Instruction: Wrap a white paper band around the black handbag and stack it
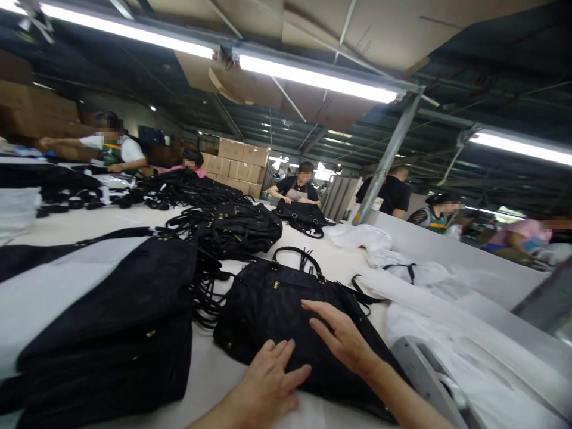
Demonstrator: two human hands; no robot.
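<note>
A black quilted handbag [272, 304] lies flat on the white table [210, 381] in front of me, handles toward the far side. My left hand [268, 381] rests on its near edge with the fingers stretched out and together. My right hand [342, 336] lies flat on the bag's right half, fingers extended toward the left. Neither hand holds anything.
A stack of black bags [111, 322] sits at my left, and more bags with tangled straps [232, 229] lie further along the table. White wrapping material [415, 286] is piled at the right. Several people work at the far end, near cardboard boxes [239, 164].
</note>
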